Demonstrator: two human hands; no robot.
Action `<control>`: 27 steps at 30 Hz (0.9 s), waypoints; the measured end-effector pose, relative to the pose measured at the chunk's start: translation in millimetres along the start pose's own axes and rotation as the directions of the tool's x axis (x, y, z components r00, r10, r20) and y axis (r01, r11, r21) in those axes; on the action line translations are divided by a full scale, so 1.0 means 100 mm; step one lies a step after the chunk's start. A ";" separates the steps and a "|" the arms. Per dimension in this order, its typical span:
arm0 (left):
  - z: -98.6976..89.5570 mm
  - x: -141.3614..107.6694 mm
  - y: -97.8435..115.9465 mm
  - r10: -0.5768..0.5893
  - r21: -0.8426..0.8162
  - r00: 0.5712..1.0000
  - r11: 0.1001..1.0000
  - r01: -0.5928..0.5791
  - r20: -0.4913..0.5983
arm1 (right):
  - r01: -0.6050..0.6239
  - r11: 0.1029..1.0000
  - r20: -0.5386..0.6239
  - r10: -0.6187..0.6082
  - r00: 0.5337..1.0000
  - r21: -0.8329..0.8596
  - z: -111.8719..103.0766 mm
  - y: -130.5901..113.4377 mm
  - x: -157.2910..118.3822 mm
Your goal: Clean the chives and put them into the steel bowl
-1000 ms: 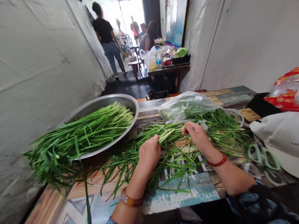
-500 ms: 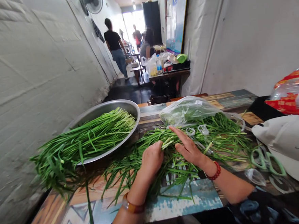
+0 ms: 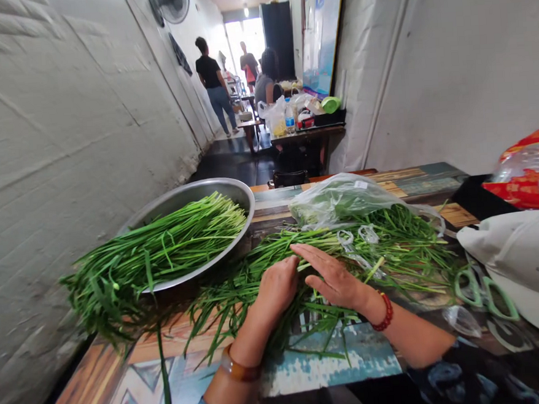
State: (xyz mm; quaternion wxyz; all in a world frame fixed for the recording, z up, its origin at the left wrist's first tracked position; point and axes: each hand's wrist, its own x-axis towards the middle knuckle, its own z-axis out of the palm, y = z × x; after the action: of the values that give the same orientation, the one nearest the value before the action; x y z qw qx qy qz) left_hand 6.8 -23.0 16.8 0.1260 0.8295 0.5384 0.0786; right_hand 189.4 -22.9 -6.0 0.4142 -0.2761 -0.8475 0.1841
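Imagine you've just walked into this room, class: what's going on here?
A person's left hand is closed around some green stalks; the right hand is open beside it. More greens lie loose on the table around them, and a clear plastic bag with greens showing through lies just beyond. To the left, a metal basin holds a large heap, leaves hanging over its edge.

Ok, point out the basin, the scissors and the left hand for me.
Basin (image 3: 238, 198), head view: bare inner wall.
Scissors (image 3: 491, 298), head view: green handle loop.
Left hand (image 3: 278, 282), head view: back of the hand.
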 end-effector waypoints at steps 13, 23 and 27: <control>-0.05 0.04 -0.05 0.021 -0.258 0.999 0.965 -0.033 -0.049 | -0.202 0.977 -0.295 0.213 0.932 0.068 -0.23 0.02 0.09; 0.00 0.02 -0.01 0.063 -0.146 0.998 0.987 -0.060 0.011 | -0.100 0.989 -0.230 0.073 0.970 -0.105 -0.07 -0.02 0.07; -0.01 0.01 -0.01 0.039 -0.155 0.999 0.987 -0.038 0.001 | -0.106 0.989 -0.280 0.074 0.957 -0.100 -0.07 -0.02 0.06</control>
State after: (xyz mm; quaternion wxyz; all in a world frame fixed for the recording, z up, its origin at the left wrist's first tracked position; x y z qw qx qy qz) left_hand 5.7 -21.8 17.1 0.1897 0.8276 0.5142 0.1209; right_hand 191.1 -19.8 2.7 0.5027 -0.3605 -0.7774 0.1140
